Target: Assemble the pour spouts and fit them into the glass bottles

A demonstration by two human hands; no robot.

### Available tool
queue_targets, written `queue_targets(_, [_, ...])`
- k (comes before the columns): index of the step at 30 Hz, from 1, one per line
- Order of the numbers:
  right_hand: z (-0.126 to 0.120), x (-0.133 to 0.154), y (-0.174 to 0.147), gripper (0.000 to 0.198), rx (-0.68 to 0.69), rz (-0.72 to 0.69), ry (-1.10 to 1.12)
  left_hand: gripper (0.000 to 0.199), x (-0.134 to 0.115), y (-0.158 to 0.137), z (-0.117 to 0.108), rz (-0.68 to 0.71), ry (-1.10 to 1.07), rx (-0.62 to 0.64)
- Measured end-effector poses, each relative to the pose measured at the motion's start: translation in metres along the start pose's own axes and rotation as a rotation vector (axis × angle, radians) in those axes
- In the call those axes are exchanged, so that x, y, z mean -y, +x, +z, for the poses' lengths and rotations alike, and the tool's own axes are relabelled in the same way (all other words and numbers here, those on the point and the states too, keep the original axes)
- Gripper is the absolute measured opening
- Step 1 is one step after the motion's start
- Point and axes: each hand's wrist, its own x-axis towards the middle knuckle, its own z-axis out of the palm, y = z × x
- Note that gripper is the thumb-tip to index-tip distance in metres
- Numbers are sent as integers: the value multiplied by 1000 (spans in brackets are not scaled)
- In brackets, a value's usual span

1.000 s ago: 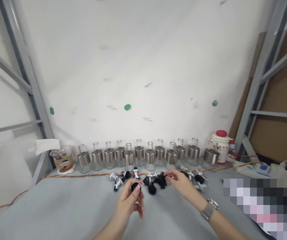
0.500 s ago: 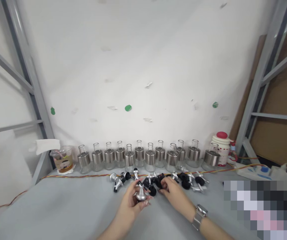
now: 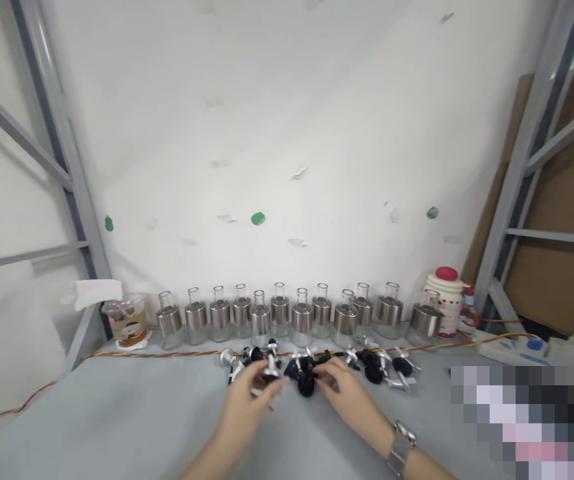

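Between the thumb and fingers of my left hand (image 3: 247,393) is a silver-and-black bottle pourer (image 3: 271,368), blurred by motion, just above the grey table. My right hand (image 3: 344,390), with a metal-banded watch at its wrist, has its thumb and fingers closed at the edge of a cluster of black pourer parts (image 3: 306,384); the piece at its fingertips is mostly hidden. More silver pourers with black stoppers lie loose on both sides of the hands, such as a pourer (image 3: 227,357) at the left and a black-based one (image 3: 402,365) at the right.
Behind stands a row of glass bottles with steel sleeves (image 3: 302,313). A twisted wire (image 3: 177,354) runs in front of them. A drink cup (image 3: 129,323) is at the left; a white jar with a red lid (image 3: 447,303) and a power strip (image 3: 511,348) are at the right.
My left hand has moved a little left with the pourer, which has turned in its fingers. My right hand has shifted slightly, its fingers still at the black parts.
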Motion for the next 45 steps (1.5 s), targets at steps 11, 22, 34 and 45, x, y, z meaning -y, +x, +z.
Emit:
queue_targets(11, [5, 6, -6, 20, -14, 11, -25, 34, 33, 38, -101, 0, 1225, -331])
queue_targets(22, [-8, 8, -1, 20, -2, -25, -141, 43, 50, 47, -73, 323, 933, -26])
queue_targets(34, [-5, -2, 1, 20, 179, -82, -233, 27, 14, 29, -54, 189, 121, -269])
queue_targets(45, [2, -4, 4, 5, 112, -50, -187, 46, -14, -8, -1, -428, -675, 161])
